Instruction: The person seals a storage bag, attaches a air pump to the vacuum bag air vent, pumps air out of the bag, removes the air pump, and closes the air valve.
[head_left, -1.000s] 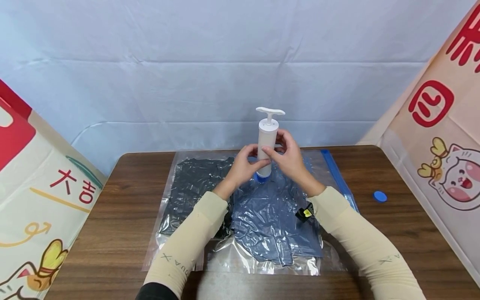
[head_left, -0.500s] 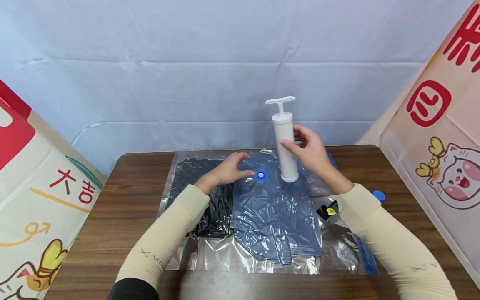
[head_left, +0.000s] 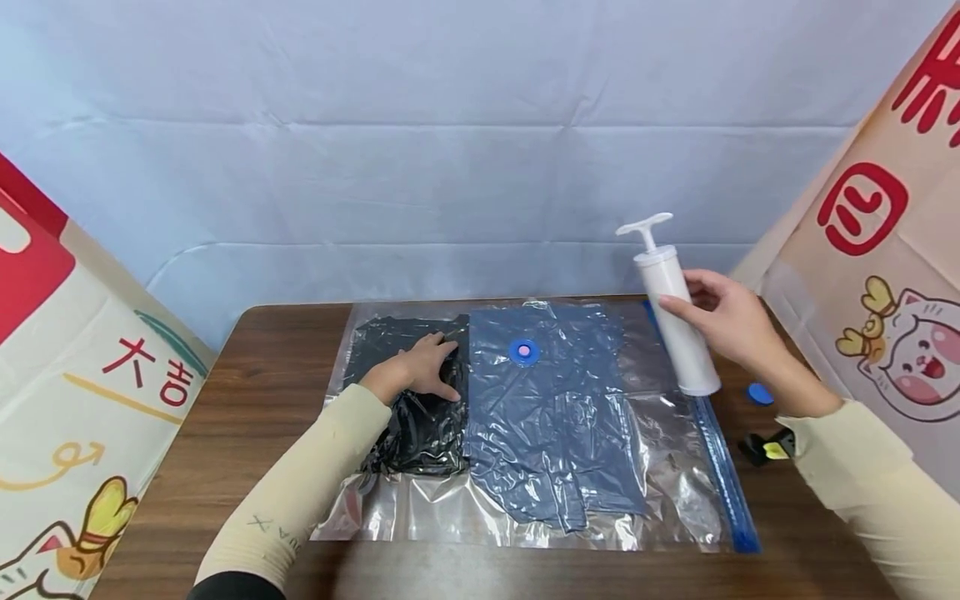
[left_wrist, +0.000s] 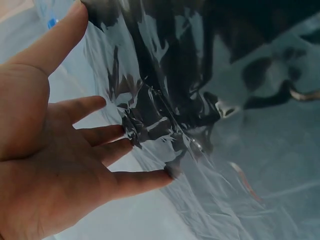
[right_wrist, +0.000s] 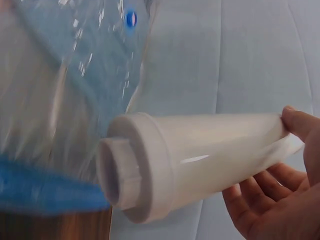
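Note:
My right hand (head_left: 731,321) grips a white hand pump (head_left: 678,325), slightly tilted, over the right end of a clear vacuum storage bag (head_left: 450,512). Its T-handle points up, and its hollow nozzle (right_wrist: 117,175) shows in the right wrist view. Inside the flattened bag lie black folded cloth (head_left: 408,433) on the left and blue folded cloth (head_left: 555,433) in the middle. A round blue valve (head_left: 523,352) with a pink centre sits uncovered over the blue cloth. My left hand (head_left: 423,367) is over the black part, fingers spread; in the left wrist view its fingertips touch the plastic.
A round blue cap (head_left: 760,393) lies on the brown wooden table (head_left: 262,400) right of the bag. The bag's blue zip edge (head_left: 723,475) runs down its right side. A pale cloth backdrop (head_left: 465,167) hangs behind the table, with printed banners (head_left: 885,292) at both sides.
The pump has come off the valve and moved right in my right hand. My left hand has let go of the pump and moved left and down onto the black part of the bag.

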